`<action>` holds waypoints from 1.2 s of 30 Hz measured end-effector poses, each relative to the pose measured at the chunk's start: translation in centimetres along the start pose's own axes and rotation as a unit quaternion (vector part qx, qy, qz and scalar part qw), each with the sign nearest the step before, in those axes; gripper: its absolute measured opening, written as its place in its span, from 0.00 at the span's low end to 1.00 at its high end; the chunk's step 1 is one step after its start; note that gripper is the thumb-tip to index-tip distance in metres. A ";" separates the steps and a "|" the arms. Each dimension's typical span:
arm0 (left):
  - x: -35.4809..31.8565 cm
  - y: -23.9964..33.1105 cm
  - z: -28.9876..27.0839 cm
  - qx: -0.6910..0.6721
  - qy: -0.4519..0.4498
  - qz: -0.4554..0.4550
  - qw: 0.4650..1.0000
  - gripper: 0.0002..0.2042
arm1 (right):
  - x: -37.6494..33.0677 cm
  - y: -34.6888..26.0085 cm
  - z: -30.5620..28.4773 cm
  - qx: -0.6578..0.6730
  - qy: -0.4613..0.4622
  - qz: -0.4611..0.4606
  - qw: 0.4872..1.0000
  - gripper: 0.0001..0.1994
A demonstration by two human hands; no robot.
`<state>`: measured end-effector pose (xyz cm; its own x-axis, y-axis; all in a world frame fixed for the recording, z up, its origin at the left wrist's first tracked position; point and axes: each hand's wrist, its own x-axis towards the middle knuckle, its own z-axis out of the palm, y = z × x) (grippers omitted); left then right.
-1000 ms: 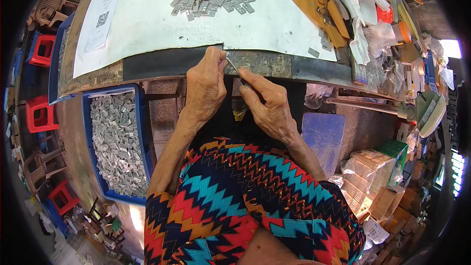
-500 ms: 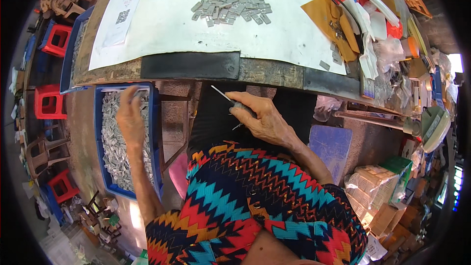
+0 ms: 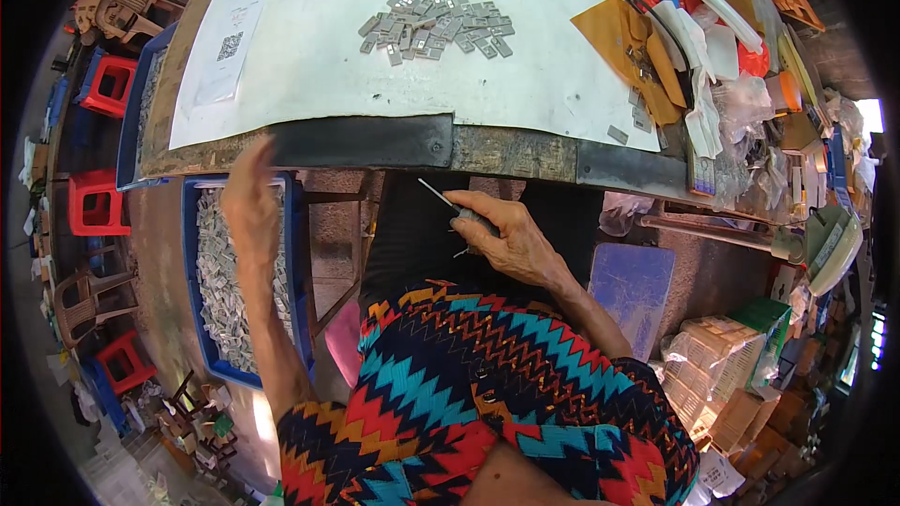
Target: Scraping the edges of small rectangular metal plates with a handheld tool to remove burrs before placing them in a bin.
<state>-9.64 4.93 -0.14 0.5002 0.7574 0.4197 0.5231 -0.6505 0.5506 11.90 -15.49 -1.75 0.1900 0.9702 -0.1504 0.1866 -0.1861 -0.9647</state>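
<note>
My right hand (image 3: 514, 239) is closed around a slim tool with a dark grip and a thin, straight metal blade (image 3: 436, 195) pointing forward and left, over my dark-clothed lap. Its exact kind is unclear. Over the far end of a blue bin (image 3: 294, 295), my left hand (image 3: 251, 189) reaches up beside the table's front edge, its fingers smeared by motion. Whether they hold anything cannot be seen. Small grey metal pieces (image 3: 225, 305) fill the bin. On the table's white sheet (image 3: 328, 66) lies a loose pile of flat grey metal pieces (image 3: 436, 26) with small holes.
A dark strip (image 3: 366, 142) covers part of the worn wooden table edge. To the right lie a brown envelope (image 3: 623, 33), plastic bags and a cable. A printed paper (image 3: 230, 42) rests at the left. Red stools (image 3: 98, 201) and a blue board (image 3: 630, 295) stand lower down.
My left hand has moved forward from over the bin to the table edge. My right hand, still gripping the tool, has shifted slightly right and nearer. The view has tilted a little.
</note>
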 end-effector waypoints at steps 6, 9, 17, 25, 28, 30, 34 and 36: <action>10.5 6.8 10.0 -0.051 -0.025 0.229 0.972 0.12 | -0.8 0.3 -0.7 0.023 0.040 0.008 0.999 0.16; 12.6 5.3 13.5 -0.025 -0.059 0.132 0.989 0.13 | -1.2 0.7 -0.5 0.016 0.027 0.033 0.999 0.16; 10.3 6.8 15.4 -0.031 -0.066 0.188 0.979 0.14 | -1.1 1.8 -0.9 0.030 0.021 0.042 0.998 0.16; 8.4 8.4 14.7 -0.067 -0.100 0.218 0.969 0.14 | -0.7 2.2 -0.8 0.030 0.036 0.023 0.999 0.16; 8.1 9.0 14.3 -0.060 -0.101 0.220 0.968 0.13 | -0.8 2.3 -0.9 0.030 0.040 0.023 0.998 0.16; 8.0 9.0 14.3 -0.064 -0.102 0.221 0.968 0.12 | -0.8 2.5 -0.9 0.029 0.043 0.023 0.998 0.16; 7.9 8.7 14.5 -0.009 -0.113 0.240 0.964 0.11 | -1.0 2.6 -1.0 0.017 0.055 0.010 0.998 0.16; 8.0 8.6 14.6 -0.003 -0.116 0.245 0.962 0.11 | -1.1 2.5 -1.1 0.017 0.055 0.020 0.998 0.16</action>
<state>8.94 4.61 -2.56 0.8273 0.3257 0.4576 0.1806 -0.9257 0.3325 13.19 -17.19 -3.77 0.3014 0.9388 -0.1671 0.1431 -0.2178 -0.9654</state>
